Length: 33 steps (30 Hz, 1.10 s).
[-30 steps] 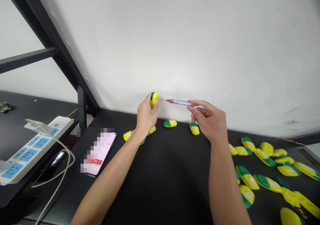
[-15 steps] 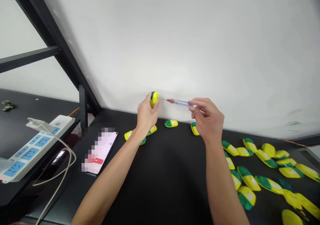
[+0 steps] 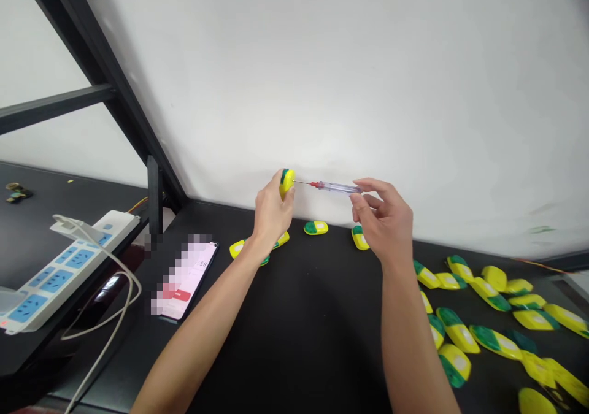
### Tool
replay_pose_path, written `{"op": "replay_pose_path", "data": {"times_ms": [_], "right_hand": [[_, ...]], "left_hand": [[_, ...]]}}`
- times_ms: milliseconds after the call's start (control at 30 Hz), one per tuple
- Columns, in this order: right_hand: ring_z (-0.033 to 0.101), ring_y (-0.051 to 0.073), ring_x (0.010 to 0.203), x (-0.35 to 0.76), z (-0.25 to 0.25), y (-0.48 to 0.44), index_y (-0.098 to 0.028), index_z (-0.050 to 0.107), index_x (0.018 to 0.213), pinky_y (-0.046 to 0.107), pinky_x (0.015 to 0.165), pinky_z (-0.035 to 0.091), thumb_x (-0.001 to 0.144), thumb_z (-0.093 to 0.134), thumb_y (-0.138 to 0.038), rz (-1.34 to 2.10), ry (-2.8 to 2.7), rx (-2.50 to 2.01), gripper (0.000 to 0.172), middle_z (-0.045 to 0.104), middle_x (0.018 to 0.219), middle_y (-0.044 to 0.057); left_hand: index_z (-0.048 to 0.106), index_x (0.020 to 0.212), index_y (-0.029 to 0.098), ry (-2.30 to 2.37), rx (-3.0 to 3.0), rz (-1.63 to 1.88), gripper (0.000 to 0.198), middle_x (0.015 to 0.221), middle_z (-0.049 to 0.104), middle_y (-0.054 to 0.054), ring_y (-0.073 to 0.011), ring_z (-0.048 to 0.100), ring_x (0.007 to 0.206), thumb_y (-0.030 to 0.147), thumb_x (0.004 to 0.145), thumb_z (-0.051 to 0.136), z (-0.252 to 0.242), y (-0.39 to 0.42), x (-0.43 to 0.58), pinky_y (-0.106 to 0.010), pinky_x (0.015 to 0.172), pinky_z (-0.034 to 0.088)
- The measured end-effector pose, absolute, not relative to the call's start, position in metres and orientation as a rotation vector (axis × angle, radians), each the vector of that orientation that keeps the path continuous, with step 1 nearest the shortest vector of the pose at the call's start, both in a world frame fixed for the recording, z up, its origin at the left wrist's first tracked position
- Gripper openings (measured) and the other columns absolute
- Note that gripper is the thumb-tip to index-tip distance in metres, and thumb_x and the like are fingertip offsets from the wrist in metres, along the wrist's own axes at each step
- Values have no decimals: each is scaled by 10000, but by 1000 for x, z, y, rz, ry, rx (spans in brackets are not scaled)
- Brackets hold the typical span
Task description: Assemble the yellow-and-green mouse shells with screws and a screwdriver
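Note:
My left hand (image 3: 275, 204) grips a small yellow-and-green plastic case (image 3: 287, 184) and holds it up on edge in front of the wall. In my right hand (image 3: 384, 218), thumb and fingertips pinch the end of a slim screwdriver (image 3: 338, 187) with a clear handle and a red collar. Its thin shaft points left, and the tip meets the yellow side of the case. Whether the tip sits in a screw is too small to tell. Below the hands, similar cases lie on the black table, one green-and-yellow case (image 3: 316, 227) between my wrists.
Several more yellow-and-green cases (image 3: 492, 292) are scattered at the right of the black table (image 3: 317, 340). A phone (image 3: 191, 279) lies at the left, beside a white power strip (image 3: 69, 267) with a cable (image 3: 122, 316). A black frame (image 3: 115, 83) leans near the white wall (image 3: 322, 83).
The fingers of my right hand have shifted and opened a little around the screwdriver's end. Both hands and the case appear slightly further right, along with a small shift of the view.

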State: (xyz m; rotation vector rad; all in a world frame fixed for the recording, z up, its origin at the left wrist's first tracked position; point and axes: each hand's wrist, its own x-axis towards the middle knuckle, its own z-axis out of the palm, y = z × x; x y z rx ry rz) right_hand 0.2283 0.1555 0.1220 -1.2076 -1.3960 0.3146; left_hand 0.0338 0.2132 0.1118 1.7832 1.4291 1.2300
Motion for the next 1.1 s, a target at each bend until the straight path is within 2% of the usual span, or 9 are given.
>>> {"op": "replay_pose_path", "data": {"times_ms": [133,267,433,567,733,967,1100], "right_hand": [[508,82,508,233,128,152,-240,772,958,264,463,434,900,727,-357,375,-1426,-1219,137,662,818,-2],[548,94,540,235,130,151,-249,807,1023,261,488,453,867,718,-284,423,-1462,-1240,183,672,797,-7],[511,97,508,234,123,154,-235,822,964,263,467,414,845,708,-267,360,-1381,-1257,168,685,725,-4],[503,110,530,233,120,157,-233,819,967,261,458,411,856,708,-313,289,-1356,-1272,176,692,742,11],[542,126,610,232,121,158,-229,795,943,259,472,413,896,718,-449,234,-1436,-1271,238,710,888,51],[477,104,502,226,124,153,-219,782,931,251,435,364,898,742,-559,292,-1363,-1274,344,589,649,-14],[499,108,502,223,127,151,-216,786,941,256,435,395,875,763,-609,293,-1327,-1281,399,638,666,-1]], "left_hand": [[658,1371,165,1421,1784,1257,381,1019,772,-86,-238,695,954,202,1001,575,111,213,35,-356,921,511],[653,1386,154,1432,1771,1246,395,1037,774,-94,-239,692,948,195,1001,575,112,215,33,-360,915,513],[633,1427,123,1429,1752,1233,431,1090,772,-125,-261,702,1007,197,1006,576,113,215,34,-380,942,523],[660,1381,159,1395,1738,1265,393,1040,770,-99,-251,701,966,221,1000,586,111,213,35,-377,925,529],[649,1394,165,1415,1747,1319,405,995,766,-78,-215,667,843,235,998,595,110,215,33,-372,894,530],[646,1392,155,1427,1798,1287,394,1018,767,-89,-220,674,884,186,1006,573,109,213,34,-352,885,520],[629,1421,158,1421,1779,1294,417,1060,773,-99,-233,693,939,210,1011,575,107,212,36,-358,915,523]]}}
